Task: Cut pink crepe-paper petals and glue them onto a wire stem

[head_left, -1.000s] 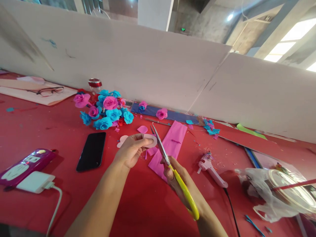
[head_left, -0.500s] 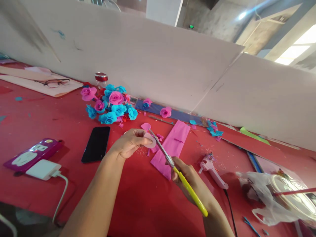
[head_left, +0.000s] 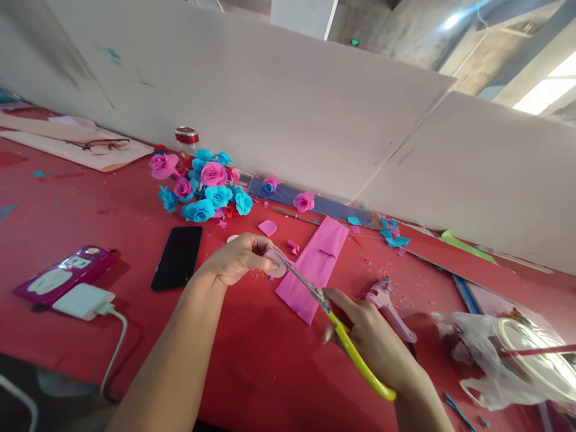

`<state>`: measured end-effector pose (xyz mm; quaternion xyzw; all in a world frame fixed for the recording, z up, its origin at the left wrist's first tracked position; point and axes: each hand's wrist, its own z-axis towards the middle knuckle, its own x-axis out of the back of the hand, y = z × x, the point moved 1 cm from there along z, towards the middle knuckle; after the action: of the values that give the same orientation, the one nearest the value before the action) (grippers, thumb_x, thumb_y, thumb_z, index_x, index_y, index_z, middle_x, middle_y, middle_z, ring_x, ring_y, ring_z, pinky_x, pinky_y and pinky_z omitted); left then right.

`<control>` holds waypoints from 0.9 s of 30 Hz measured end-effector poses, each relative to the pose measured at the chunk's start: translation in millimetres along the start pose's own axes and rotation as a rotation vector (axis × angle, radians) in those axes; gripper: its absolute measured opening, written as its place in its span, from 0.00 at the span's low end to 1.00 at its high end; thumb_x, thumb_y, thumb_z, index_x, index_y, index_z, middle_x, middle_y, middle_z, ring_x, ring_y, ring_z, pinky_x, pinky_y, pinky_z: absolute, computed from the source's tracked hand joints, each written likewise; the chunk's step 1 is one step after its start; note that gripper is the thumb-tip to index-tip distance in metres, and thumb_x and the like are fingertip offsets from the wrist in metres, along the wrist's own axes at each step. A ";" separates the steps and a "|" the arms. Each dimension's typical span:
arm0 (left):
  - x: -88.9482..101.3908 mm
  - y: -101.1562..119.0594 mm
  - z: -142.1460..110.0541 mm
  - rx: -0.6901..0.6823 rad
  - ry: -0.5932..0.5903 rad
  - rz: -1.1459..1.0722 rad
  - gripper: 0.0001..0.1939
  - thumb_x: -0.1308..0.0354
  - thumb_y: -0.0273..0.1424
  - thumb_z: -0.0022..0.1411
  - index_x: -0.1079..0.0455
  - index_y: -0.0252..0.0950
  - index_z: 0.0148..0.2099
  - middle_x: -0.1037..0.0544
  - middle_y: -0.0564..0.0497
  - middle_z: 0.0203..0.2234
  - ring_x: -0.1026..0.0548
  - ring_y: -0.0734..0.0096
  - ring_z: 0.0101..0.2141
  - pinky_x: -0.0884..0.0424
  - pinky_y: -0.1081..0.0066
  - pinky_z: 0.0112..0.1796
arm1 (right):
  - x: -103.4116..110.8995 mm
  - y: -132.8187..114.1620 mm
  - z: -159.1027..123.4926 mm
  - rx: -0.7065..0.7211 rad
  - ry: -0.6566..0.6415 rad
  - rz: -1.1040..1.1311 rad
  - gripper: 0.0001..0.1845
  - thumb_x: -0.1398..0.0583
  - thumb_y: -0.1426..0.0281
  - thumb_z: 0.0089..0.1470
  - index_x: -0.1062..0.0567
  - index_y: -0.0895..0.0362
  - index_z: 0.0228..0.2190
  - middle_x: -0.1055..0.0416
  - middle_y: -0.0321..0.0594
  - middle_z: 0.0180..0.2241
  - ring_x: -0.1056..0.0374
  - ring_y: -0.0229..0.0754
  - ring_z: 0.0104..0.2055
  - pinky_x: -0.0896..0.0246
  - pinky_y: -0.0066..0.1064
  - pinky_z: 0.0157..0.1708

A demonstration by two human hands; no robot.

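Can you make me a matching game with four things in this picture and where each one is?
Things
1. Metal scissors with yellow handles
2. Dark thin-framed eyeglasses
3. Small pale pink paper piece
4. White boxy charger

Places
A. On a flat, pale paper sheet
B. Against the long purple power strip
C. In the right hand
D. Between the left hand's finger and thumb

Pairs: 1-C, 2-A, 3-D, 4-B

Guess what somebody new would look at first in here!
Probably the flowers, a bright pink, blue and red bunch on the red table, just beyond the phone. Next, perhaps, the yellow-handled scissors in the right hand, their blades at the pale piece pinched in the left hand.
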<state>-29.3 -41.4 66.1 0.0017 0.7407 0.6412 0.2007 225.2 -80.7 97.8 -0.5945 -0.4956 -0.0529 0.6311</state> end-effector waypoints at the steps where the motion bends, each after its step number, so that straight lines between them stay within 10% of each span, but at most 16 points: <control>1: -0.4 -0.1 0.0 0.007 0.005 0.015 0.06 0.34 0.23 0.40 0.29 0.33 0.23 0.24 0.53 0.22 0.27 0.76 0.25 0.31 0.75 0.30 | -0.3 1.5 -1.6 -0.001 0.005 -0.014 0.16 0.46 0.77 0.51 0.32 0.53 0.42 0.24 0.31 0.25 0.28 0.38 0.27 0.45 0.24 0.25; 14: -7.5 2.7 -0.8 0.047 -0.007 0.010 0.08 0.34 0.21 0.37 0.31 0.33 0.22 0.23 0.52 0.26 0.26 0.74 0.25 0.29 0.74 0.29 | -3.6 19.6 -10.1 0.139 0.157 -0.319 0.21 0.48 0.76 0.51 0.30 0.54 0.47 0.23 0.41 0.28 0.27 0.41 0.25 0.37 0.26 0.26; 27: -1.5 1.1 -1.2 0.064 0.010 0.152 0.06 0.33 0.25 0.40 0.26 0.34 0.26 0.23 0.53 0.22 0.27 0.74 0.25 0.31 0.73 0.31 | -7.3 20.4 -6.3 0.097 0.083 -0.062 0.19 0.47 0.78 0.52 0.33 0.54 0.46 0.22 0.33 0.25 0.28 0.38 0.25 0.39 0.25 0.26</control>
<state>-28.5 -42.7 67.7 0.0611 0.7593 0.6307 0.1478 238.5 -83.7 79.8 -0.5448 -0.4893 -0.0728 0.6771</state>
